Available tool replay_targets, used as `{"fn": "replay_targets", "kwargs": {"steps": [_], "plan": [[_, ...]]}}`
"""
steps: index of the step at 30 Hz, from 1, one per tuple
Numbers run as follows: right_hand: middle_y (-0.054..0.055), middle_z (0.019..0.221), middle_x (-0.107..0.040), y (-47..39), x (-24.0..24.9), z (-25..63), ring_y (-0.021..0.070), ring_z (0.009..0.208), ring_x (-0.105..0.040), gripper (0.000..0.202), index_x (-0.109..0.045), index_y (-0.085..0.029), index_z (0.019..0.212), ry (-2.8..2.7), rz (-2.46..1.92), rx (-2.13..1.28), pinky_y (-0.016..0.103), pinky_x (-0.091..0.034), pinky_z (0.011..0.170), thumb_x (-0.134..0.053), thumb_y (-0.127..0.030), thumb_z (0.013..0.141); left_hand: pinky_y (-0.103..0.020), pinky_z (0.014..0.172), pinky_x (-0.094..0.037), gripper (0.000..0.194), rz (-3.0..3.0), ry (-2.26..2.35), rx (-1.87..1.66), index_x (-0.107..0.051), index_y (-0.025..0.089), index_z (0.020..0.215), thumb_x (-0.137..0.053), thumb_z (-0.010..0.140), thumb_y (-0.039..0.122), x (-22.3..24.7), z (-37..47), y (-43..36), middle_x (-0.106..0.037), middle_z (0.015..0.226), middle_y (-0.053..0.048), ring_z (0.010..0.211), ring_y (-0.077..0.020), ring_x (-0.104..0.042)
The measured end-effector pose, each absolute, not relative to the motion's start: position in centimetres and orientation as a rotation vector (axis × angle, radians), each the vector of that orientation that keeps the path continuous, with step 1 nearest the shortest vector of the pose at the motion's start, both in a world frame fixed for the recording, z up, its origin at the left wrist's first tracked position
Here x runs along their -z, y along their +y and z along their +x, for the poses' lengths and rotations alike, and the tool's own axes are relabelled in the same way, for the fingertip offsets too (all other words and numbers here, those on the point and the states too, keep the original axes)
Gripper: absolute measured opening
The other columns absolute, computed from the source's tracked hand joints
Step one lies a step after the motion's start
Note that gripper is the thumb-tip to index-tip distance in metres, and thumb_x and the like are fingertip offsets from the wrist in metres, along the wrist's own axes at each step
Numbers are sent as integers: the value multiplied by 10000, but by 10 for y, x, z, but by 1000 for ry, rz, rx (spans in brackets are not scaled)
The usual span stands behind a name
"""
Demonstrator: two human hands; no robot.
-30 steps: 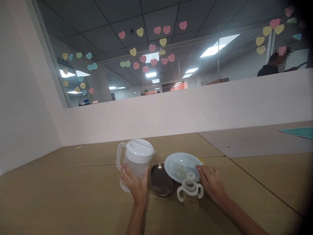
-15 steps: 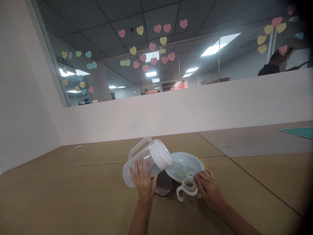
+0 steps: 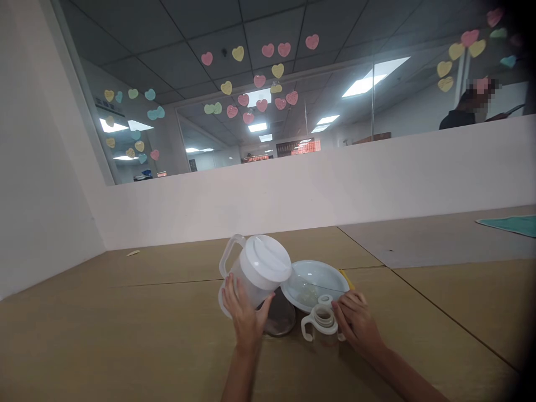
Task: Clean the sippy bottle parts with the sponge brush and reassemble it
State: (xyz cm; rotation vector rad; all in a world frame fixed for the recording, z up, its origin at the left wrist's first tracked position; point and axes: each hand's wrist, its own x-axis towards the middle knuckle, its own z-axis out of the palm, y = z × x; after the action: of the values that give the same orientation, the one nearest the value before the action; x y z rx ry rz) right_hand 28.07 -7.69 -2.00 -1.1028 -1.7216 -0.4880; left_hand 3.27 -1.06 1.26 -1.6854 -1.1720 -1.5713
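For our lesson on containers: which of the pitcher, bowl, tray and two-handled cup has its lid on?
The tilted pitcher in the left hand; the bowl, dark tray and two-handled cup are open on top.

The only view comes from a camera on the person's head, on the near side of the bowl (image 3: 324, 273) and above it, facing forward and tilted down. It is near enough to look into the bowl and to take in the left hand (image 3: 243, 312) and right hand (image 3: 355, 321) on either side of it, with the forearms running up from below the bowl. Beyond the bowl, the view reaches across the table (image 3: 159, 340) to the wall (image 3: 251, 204), then the window (image 3: 176, 39) higher up
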Motion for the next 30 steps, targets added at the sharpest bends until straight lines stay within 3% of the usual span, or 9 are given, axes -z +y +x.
{"fn": "replay_targets", "kwargs": {"steps": [5, 10, 14, 30], "plan": [[-18, 567, -457, -77, 19, 280, 112, 602, -406, 275, -433, -182, 585, -1722, -1105, 510, 317, -340, 714, -415, -163, 859, -523, 997, -333, 1038, -1777, -1112, 1711, -46, 130, 1410, -703, 661, 422, -16, 31, -17, -247, 1385, -256, 1295, -347, -269], [-17, 573, -456, -77, 18, 280, 110, 605, -408, 275, -447, -179, 588, -1716, -1116, 511, 311, -336, 709, -416, -169, 861, -631, 974, -269, 964, -1909, -746, 1470, 51, 198, 1416, -618, 746, 384, -13, 27, -17, -117, 1445, -235, 1313, -391, -207], [-17, 579, -454, -77, 20, 279, 106, 610, -406, 270, -453, -169, 587, -1688, -1073, 498, 304, -331, 707, -430, -148, 855, -664, 967, -232, 830, -1944, -580, 1386, 45, 236, 1418, -510, 818, 381, -12, 31, -19, -87, 1470, -193, 1314, -387, -209], [-18, 606, -481, -76, 18, 278, 102, 627, -436, 255, -480, -163, 611, -1659, -1054, 515, 300, -334, 706, -430, -168, 861, -682, 966, -217, 889, -1945, -583, 1346, 25, 229, 1422, -580, 777, 325, -13, 32, -18, -88, 1474, -183, 1310, -406, -203]]}}
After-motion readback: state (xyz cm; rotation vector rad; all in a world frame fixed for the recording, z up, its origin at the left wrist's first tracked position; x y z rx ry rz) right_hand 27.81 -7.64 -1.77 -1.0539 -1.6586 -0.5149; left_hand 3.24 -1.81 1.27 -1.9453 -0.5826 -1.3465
